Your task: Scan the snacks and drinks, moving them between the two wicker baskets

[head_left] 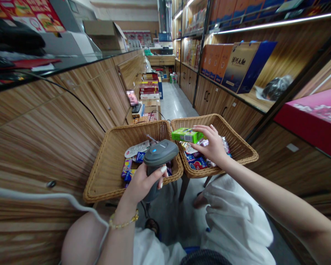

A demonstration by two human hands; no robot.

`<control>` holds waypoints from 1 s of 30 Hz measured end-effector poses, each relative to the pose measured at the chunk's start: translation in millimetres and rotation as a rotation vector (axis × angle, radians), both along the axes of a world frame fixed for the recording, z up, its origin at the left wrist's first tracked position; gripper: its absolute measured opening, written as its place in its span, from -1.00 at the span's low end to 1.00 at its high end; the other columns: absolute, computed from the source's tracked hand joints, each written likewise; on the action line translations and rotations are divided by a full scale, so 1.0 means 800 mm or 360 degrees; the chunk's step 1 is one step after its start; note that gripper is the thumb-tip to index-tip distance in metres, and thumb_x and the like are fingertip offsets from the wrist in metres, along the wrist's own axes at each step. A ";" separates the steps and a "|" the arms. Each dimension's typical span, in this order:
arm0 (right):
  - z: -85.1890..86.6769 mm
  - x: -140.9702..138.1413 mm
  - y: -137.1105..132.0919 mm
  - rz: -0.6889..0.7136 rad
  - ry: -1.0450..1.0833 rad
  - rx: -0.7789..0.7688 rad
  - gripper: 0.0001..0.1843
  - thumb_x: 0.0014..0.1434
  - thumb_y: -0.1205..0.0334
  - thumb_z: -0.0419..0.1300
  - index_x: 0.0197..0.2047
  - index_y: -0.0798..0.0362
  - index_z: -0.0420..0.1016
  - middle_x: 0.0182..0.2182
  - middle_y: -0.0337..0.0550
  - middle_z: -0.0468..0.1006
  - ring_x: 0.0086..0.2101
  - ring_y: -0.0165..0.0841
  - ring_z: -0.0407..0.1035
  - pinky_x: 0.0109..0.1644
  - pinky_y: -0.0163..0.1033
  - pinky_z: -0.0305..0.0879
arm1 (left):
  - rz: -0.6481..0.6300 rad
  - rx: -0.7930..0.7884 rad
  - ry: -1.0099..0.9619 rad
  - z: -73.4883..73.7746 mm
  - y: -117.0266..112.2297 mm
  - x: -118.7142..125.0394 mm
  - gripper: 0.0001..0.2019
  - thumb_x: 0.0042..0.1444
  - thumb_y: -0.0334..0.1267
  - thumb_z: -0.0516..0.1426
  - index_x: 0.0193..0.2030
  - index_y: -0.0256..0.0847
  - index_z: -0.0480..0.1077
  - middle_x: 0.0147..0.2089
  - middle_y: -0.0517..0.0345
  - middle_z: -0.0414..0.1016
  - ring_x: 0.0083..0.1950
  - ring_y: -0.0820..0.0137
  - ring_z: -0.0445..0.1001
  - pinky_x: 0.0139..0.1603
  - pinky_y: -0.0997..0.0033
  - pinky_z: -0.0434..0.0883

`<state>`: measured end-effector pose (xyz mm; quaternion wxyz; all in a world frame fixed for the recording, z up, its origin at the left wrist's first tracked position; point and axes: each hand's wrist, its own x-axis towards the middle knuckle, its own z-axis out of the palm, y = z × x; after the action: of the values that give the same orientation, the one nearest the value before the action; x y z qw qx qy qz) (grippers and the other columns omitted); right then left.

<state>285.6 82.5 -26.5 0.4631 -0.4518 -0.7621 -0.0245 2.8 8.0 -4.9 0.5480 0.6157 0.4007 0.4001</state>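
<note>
My left hand (149, 180) is closed round the handle of a grey barcode scanner (161, 151), whose head points to the right. A small green box (186, 135) with a barcode on its near side is pinched between the thumb and fingers of my right hand (212, 143). That box is held above the right wicker basket (248, 156), where blue and shiny small packets (198, 163) lie. Under the scanner, the left wicker basket (95, 180) contains several small packs (126, 167) in purple, blue and yellow; the scanner and my hand hide part of them.
Wooden cabinets with a glass-topped counter (79, 60) run along the left. Shelves on the right hold a blue and gold gift box (246, 66) and a pink box (314, 117). A white cable (68, 197) crosses the lower left. Stacked boxes (150, 88) stand beyond the baskets.
</note>
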 end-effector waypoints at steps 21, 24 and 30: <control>0.026 -0.029 0.030 0.0269 -0.0242 -0.0015 -0.42 0.28 -0.10 0.33 0.28 -0.08 0.47 0.25 0.04 0.53 0.28 -0.04 0.36 0.51 0.23 -0.07 | 0.0013 0.0033 0.0002 0.000 -0.001 0.000 -0.68 0.25 0.01 0.25 -0.25 -0.26 0.46 -0.41 0.14 0.53 -0.55 0.47 0.40 -0.48 0.44 0.38; 0.034 -0.056 0.045 0.0381 -0.0469 -0.0047 -0.39 0.36 -0.06 0.26 0.40 -0.12 0.36 0.42 0.01 0.33 0.37 -0.07 0.24 0.54 0.25 -0.18 | 0.0022 0.0029 -0.0004 0.001 -0.002 0.000 -0.68 0.24 0.00 0.26 -0.26 -0.26 0.45 -0.40 0.14 0.53 -0.55 0.48 0.40 -0.47 0.44 0.39; 0.032 -0.056 0.079 0.0268 -0.0592 -0.0190 -0.49 0.47 0.02 0.12 0.42 -0.16 0.34 0.40 -0.06 0.37 0.32 -0.08 0.31 0.51 0.33 -0.13 | 0.0027 0.0015 -0.0021 0.003 -0.002 0.001 -0.70 0.24 -0.02 0.25 -0.27 -0.25 0.45 -0.45 0.17 0.51 -0.56 0.47 0.39 -0.47 0.44 0.38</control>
<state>240.4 145.8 -0.7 0.2871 -0.4007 -0.8697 -0.0236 3.2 6.4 -2.3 0.5443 0.6123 0.4004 0.4106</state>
